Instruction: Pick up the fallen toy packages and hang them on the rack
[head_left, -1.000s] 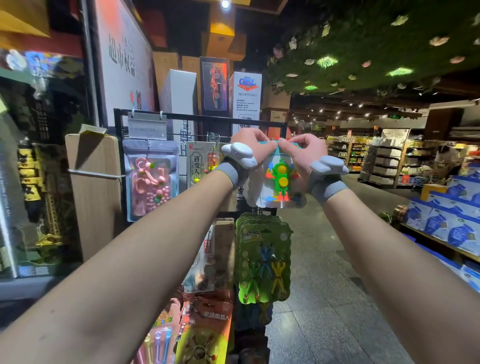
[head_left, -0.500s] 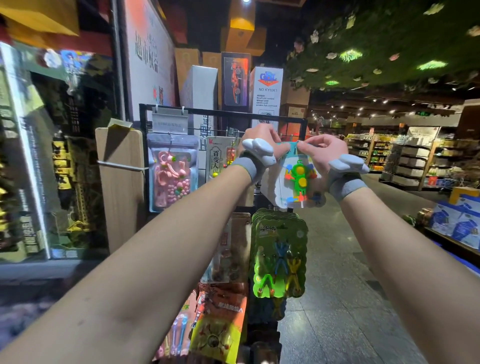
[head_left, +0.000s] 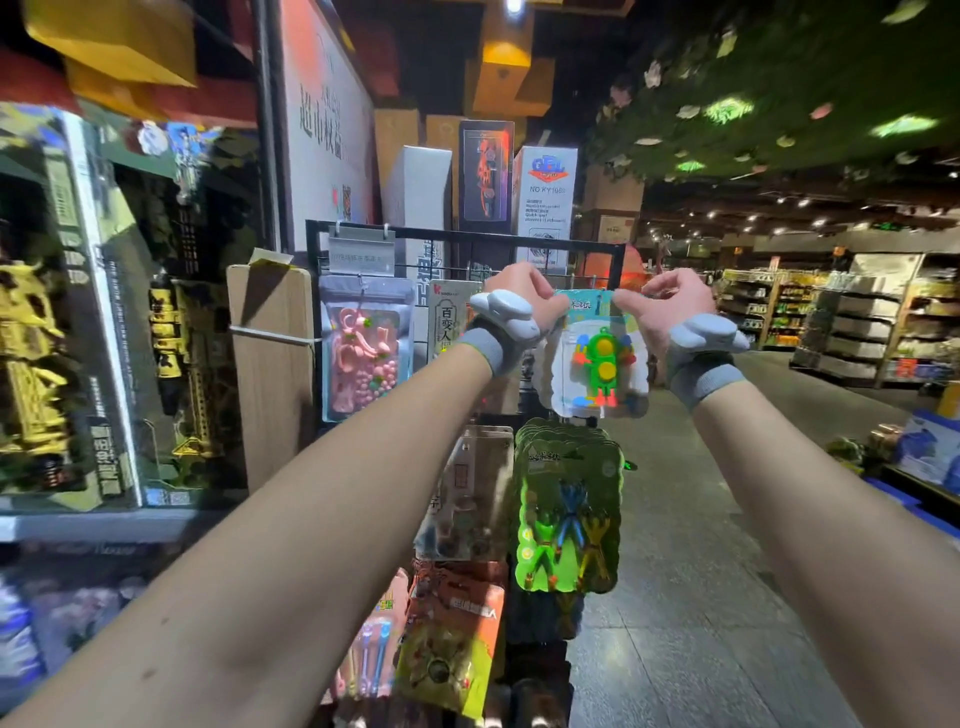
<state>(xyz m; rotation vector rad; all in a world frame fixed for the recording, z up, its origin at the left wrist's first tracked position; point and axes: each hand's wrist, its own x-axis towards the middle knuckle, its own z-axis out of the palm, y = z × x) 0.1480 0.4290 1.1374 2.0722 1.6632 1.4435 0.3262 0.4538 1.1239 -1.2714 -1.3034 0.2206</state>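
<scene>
The toy package (head_left: 597, 364) is a clear glossy plastic blister on printed card, and the figure inside is smooth bright plastic. The rack (head_left: 441, 233) is thin black metal with a matt finish. The pink pouch (head_left: 363, 358) is shiny plastic film. The wood panel (head_left: 270, 384) looks matt and grained. The left wristband (head_left: 480, 347) and right wristband (head_left: 702, 385) are grey ribbed cloth bearing smooth white plastic shells. The floor (head_left: 701, 571) is polished, reflective stone tile.

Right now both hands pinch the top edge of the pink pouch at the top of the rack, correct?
No. In the head view the left hand and right hand pinch the top edge of the green robot package at the top of the rack; the pink pouch hangs untouched.
</scene>
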